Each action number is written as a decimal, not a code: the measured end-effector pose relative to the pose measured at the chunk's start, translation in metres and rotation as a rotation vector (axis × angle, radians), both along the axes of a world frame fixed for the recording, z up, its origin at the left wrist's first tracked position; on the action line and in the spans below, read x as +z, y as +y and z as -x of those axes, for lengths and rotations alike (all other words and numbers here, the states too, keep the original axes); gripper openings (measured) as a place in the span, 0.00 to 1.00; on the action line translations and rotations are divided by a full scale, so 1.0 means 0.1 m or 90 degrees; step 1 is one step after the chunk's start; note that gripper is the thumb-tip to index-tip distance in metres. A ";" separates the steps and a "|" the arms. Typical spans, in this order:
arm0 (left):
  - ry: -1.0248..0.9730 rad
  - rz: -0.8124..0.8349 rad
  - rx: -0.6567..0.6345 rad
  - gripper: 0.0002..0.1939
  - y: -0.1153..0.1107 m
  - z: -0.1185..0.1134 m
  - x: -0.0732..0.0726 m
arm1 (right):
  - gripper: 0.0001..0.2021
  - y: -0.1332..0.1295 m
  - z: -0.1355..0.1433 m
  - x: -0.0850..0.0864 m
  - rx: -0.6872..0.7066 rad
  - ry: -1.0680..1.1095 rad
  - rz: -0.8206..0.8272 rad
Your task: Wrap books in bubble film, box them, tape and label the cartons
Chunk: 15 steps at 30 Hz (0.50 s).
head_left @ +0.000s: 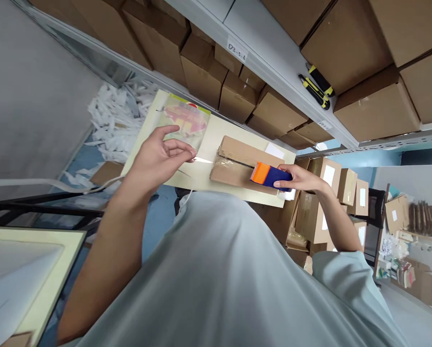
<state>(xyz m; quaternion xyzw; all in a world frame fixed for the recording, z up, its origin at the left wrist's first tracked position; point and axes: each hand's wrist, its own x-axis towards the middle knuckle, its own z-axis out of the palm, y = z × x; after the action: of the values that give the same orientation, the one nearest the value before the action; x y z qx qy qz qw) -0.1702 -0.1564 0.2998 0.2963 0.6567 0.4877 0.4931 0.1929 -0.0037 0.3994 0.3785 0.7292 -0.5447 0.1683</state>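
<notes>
A closed cardboard box (234,172) lies lengthwise on a pale yellow table, with shiny clear tape over its left end. My right hand (295,177) grips an orange and dark blue tape dispenser (274,176) over the right part of the box. To the left of the box, my left hand (167,156) is closed in a pinch, thumb against fingertips. A thin glinting strip of clear tape (203,160) runs from those fingertips toward the box. Behind the left hand lies a clear plastic bag (187,118) with a pink and red print.
Shelves with cardboard boxes (201,62) run along the far side of the table (158,103). Two yellow-black utility knives (315,86) lie on the shelf. White paper scraps (111,120) are heaped at left. Stacked cartons (315,212) stand at right.
</notes>
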 end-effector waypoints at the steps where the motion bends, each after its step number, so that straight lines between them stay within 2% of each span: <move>1: -0.014 0.012 0.003 0.41 0.03 0.02 -0.04 | 0.28 0.03 0.02 -0.05 -0.015 -0.003 0.032; 4: -0.055 0.039 0.014 0.42 0.11 0.04 -0.18 | 0.28 0.09 0.06 -0.14 -0.044 -0.016 0.095; 9: -0.075 0.087 0.024 0.44 0.25 0.09 -0.47 | 0.28 0.12 0.10 -0.22 -0.031 -0.019 0.086; 12: -0.070 0.122 0.014 0.44 0.33 0.08 -0.70 | 0.29 0.12 0.11 -0.26 -0.027 -0.027 0.097; 15: -0.099 0.167 0.004 0.47 0.41 -0.06 -0.97 | 0.30 0.12 0.12 -0.29 -0.030 -0.032 0.100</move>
<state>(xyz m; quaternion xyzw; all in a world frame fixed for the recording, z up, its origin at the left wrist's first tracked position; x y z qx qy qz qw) -0.1637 -0.1158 0.2024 0.1889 0.6756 0.4208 0.5752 0.1812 0.0080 0.3703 0.3945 0.6705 -0.5945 0.2033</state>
